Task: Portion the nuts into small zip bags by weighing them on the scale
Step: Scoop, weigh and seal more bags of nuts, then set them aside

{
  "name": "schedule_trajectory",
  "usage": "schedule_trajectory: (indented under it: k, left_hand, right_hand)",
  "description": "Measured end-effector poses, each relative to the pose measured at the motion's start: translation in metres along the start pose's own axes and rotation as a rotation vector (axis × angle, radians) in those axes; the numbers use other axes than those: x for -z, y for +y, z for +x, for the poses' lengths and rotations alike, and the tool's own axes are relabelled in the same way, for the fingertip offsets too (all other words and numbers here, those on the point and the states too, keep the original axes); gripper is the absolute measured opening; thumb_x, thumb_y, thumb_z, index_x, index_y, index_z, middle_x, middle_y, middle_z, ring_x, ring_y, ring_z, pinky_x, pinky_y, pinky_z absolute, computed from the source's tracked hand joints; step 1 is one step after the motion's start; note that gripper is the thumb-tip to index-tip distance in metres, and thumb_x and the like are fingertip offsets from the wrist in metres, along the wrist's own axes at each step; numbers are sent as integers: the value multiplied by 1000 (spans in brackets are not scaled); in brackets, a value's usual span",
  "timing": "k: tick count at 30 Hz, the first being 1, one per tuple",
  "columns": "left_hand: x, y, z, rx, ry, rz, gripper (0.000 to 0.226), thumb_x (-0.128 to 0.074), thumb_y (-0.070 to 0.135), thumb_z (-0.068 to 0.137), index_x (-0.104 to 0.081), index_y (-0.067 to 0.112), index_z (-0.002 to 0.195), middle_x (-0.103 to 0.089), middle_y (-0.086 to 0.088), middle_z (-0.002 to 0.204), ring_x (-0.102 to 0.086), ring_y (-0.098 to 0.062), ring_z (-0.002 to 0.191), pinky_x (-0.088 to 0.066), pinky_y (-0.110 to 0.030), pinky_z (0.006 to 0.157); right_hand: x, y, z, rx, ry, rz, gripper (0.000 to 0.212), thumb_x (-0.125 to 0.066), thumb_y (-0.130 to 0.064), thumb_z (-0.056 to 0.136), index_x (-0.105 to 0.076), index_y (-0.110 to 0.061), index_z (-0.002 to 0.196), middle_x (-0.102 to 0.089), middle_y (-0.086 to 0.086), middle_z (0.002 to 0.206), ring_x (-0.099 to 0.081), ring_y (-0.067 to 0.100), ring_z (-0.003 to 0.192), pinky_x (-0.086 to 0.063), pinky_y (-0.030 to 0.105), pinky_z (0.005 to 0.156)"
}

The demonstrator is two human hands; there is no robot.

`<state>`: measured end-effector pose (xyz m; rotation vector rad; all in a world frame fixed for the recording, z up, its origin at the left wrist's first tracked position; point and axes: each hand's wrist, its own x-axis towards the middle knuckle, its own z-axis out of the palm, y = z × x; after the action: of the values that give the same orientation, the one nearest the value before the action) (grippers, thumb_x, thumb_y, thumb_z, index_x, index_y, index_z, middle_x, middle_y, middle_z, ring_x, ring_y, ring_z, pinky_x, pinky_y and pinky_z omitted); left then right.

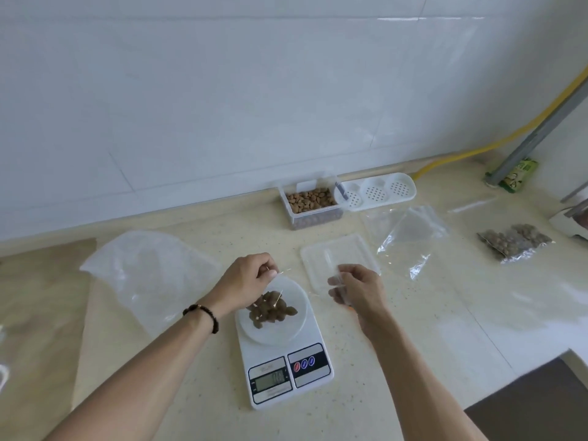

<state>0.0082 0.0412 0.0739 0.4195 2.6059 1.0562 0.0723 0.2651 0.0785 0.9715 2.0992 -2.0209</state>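
Note:
A white digital scale stands on the counter in front of me. A small clear zip bag sits on its round platform with a pile of brown nuts in the bottom. My left hand pinches the left end of the bag's top edge. At the right end, my right hand holds the same edge with curled fingers. A clear container of nuts stands by the wall behind the scale.
The container's clear lid lies beside the scale. Empty zip bags lie to its right, a filled nut bag farther right. A large plastic bag covers the left. A white perforated tray sits by the wall. The counter edge drops at the lower right.

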Motion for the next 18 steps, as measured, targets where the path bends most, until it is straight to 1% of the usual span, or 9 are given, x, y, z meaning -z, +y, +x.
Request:
schedule_trajectory:
  k: [3, 5, 7, 9, 10, 12, 14, 16, 18]
  left_hand:
    - [-10, -5, 14, 30, -3, 81, 9, -57, 22, 95, -64, 18, 91, -63, 8, 81, -60, -14, 77, -49, -31, 69]
    - [-18, -8, 21, 33, 22, 139, 8, -57, 23, 95, -64, 19, 93, -62, 8, 82, -60, -16, 79, -47, -29, 67]
    - [-25, -11, 24, 6, 60, 192, 14, -57, 22, 94, -64, 17, 105, -62, 3, 94, -59, -18, 93, -48, -30, 76]
    - [-29, -14, 21, -20, 106, 282, 30, -56, 26, 94, -60, 15, 122, -60, -4, 110, -55, -23, 106, -47, -36, 88]
    - [-29, -16, 17, -33, 130, 331, 35, -55, 29, 95, -57, 14, 127, -59, -6, 116, -53, -25, 109, -46, -38, 90]
    - [-28, -22, 5, -69, 174, 409, 43, -50, 36, 96, -54, 13, 132, -57, -8, 121, -52, -28, 113, -45, -40, 91]
    - [-27, -31, -11, -87, 203, 463, 52, -38, 44, 96, -50, 12, 135, -56, -10, 123, -50, -29, 119, -45, -41, 96]
    - [-28, -41, -29, -76, 209, 490, 61, -25, 50, 96, -45, 12, 139, -53, -11, 132, -42, -31, 132, -39, -46, 106]
    - [-30, -52, -47, -49, 191, 509, 66, -19, 52, 97, -38, 12, 145, -46, -12, 144, -29, -30, 142, -27, -49, 115]
  right_hand:
    - [2, 12, 16, -20, 50, -83, 22, -49, -1, 94, -61, -5, 111, -71, 11, 85, -62, 19, 62, -51, 27, 57]
    - [3, 18, 23, 2, 75, -225, 26, -47, -4, 95, -62, -6, 117, -70, 7, 91, -63, 17, 68, -52, 28, 63]
    - [4, 22, 26, 56, 93, -411, 32, -48, -11, 97, -60, -8, 126, -68, 8, 111, -66, 22, 88, -52, 30, 78]
    - [3, 24, 24, 147, 123, -585, 36, -47, -18, 98, -57, -9, 131, -63, 9, 126, -63, 27, 105, -49, 34, 91]
    - [1, 25, 22, 206, 143, -660, 36, -48, -21, 99, -55, -9, 132, -61, 10, 128, -60, 28, 110, -47, 37, 95]
    - [-5, 25, 15, 331, 169, -791, 38, -48, -26, 99, -54, -10, 133, -58, 9, 132, -54, 27, 117, -42, 43, 100]
    - [-12, 24, 6, 451, 167, -890, 41, -47, -33, 100, -52, -14, 135, -55, 7, 136, -49, 25, 124, -35, 43, 102]
    - [-19, 24, -3, 558, 139, -1002, 49, -39, -43, 99, -49, -16, 139, -50, 6, 144, -43, 24, 132, -31, 43, 108]
    - [-25, 27, -12, 613, 83, -1108, 65, -21, -54, 95, -41, -18, 145, -40, 6, 153, -33, 24, 142, -24, 44, 115]
